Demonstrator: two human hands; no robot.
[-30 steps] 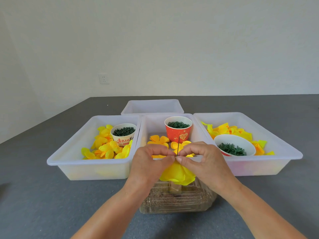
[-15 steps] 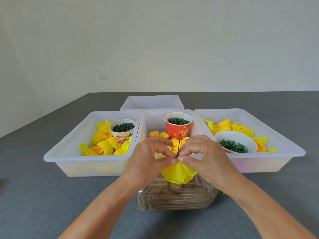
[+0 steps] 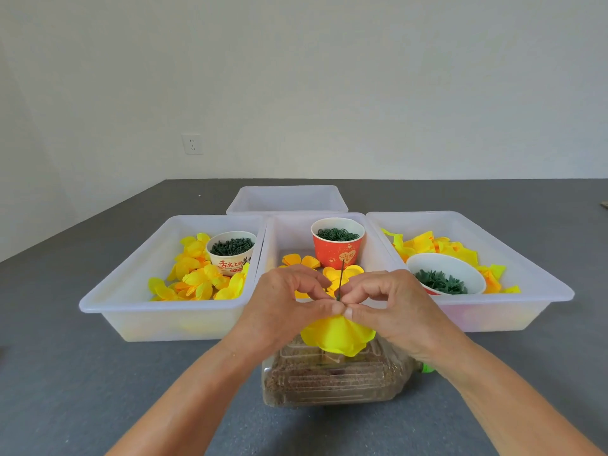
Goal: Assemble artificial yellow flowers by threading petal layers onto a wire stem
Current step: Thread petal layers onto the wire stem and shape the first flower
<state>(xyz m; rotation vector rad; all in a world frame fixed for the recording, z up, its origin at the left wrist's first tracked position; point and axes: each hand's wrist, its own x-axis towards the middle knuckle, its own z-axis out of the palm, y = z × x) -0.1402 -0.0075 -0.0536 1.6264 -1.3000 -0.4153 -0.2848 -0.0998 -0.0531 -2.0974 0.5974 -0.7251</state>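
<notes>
A thin dark wire stem [image 3: 341, 280] stands upright between my two hands, over the middle tray [image 3: 289, 236]. A yellow flower of stacked petal layers [image 3: 339, 335] hangs on it just below my fingertips. My left hand [image 3: 286, 306] and my right hand [image 3: 391, 307] meet at the stem, thumbs and forefingers pinched together on top of the petals. The wire's lower part is hidden by the petals. Loose yellow petals [image 3: 197, 278] lie in the left tray, orange-yellow ones [image 3: 342, 273] in the middle tray.
A clear plastic bottle of brown grit [image 3: 332, 380] lies on its side under the flower. Left tray [image 3: 108, 302], right tray [image 3: 539, 281] and a back tray [image 3: 286, 197] sit on the grey table. A red cup [image 3: 337, 246], beige cup [image 3: 230, 248] and white bowl [image 3: 445, 274] hold green pieces.
My hands have stayed pinched on the stem above the flower. The view has shifted slightly, and the flower sits a little lower against the bottle.
</notes>
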